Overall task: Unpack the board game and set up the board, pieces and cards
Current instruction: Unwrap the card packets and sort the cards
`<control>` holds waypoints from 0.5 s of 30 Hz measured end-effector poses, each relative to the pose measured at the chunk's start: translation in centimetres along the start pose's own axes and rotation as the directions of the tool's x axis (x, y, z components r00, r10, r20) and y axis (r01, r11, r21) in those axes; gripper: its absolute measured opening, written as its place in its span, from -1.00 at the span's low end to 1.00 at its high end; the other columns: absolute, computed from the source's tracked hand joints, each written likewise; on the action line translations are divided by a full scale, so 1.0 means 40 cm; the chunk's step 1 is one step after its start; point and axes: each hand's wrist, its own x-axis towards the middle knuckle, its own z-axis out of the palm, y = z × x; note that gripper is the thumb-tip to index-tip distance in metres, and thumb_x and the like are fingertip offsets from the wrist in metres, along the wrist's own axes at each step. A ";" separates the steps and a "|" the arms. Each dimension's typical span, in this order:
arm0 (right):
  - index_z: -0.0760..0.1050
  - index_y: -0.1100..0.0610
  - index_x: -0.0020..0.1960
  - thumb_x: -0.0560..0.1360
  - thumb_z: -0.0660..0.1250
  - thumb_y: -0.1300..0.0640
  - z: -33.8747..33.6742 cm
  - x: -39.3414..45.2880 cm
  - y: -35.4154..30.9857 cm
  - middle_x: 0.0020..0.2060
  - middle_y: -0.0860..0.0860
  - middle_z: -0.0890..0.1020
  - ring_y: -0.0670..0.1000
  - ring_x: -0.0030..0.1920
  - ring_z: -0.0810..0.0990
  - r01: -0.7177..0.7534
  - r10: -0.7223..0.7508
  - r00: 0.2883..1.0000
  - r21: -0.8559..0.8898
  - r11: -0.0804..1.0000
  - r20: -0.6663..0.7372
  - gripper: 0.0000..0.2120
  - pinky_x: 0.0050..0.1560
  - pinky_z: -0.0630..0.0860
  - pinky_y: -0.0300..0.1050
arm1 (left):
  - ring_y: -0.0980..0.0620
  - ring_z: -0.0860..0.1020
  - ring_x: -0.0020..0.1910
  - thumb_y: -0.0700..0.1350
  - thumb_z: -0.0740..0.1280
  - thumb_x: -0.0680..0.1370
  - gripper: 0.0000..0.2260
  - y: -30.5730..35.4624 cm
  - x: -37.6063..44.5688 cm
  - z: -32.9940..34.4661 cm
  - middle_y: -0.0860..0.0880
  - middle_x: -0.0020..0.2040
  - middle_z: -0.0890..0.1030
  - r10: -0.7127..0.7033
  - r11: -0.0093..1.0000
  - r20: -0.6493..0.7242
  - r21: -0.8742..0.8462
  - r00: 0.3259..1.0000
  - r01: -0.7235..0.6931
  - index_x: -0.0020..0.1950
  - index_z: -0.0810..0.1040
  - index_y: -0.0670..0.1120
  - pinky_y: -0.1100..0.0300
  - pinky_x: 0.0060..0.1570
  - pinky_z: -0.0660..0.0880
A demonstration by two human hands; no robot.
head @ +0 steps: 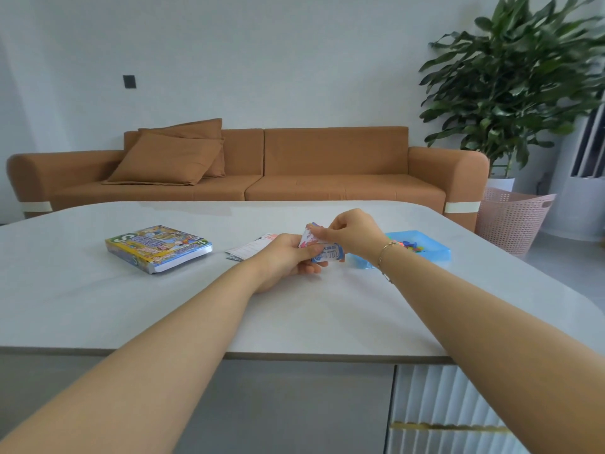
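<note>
You're on card step: left hand grips card stack above table; right hand pinches top card. Next, probably: peel it off, lay cards beside game box.

Bright, even daylight; soft shadows; wide-angle bending at frame edges; motion blur on plant, upper right.

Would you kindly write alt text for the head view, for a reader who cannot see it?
Both hands, left hand and right hand, hold a small stack of cards above a white table. A game box lies left, a blue tray of pieces right.
</note>
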 end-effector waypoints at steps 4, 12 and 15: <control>0.63 0.28 -0.18 0.45 0.45 0.07 -0.003 0.000 0.006 -0.34 0.08 0.60 0.00 -0.29 0.48 0.027 -0.027 1.000 0.125 0.992 0.001 -0.75 -0.23 0.44 -0.15 | 0.22 0.57 -0.43 -0.20 0.25 0.61 -0.85 -0.001 0.001 -0.002 -0.04 -0.21 0.58 -0.002 1.000 -0.016 -0.019 1.000 0.002 0.11 0.51 -0.24 0.38 -0.28 0.53; 0.55 0.15 -0.37 0.42 0.44 -0.10 -0.017 -0.003 -0.001 -0.48 -0.02 0.49 -0.08 -0.43 0.37 -0.041 0.038 0.999 0.106 0.994 0.028 -0.65 -0.45 0.28 -0.30 | 0.23 0.57 -0.44 -0.21 0.23 0.61 -0.88 0.003 -0.003 0.001 -0.03 -0.22 0.57 0.007 1.000 -0.001 -0.011 1.000 -0.007 0.09 0.50 -0.23 0.40 -0.34 0.50; 0.62 0.21 -0.24 0.43 0.46 -0.03 -0.008 0.002 0.003 -0.41 0.00 0.58 -0.07 -0.37 0.46 -0.013 0.015 1.000 0.147 0.989 -0.012 -0.71 -0.31 0.41 -0.23 | 0.23 0.57 -0.46 -0.22 0.24 0.61 -0.89 0.001 -0.003 0.002 -0.06 -0.21 0.58 0.010 1.000 -0.009 -0.014 1.000 -0.010 0.07 0.50 -0.22 0.40 -0.35 0.50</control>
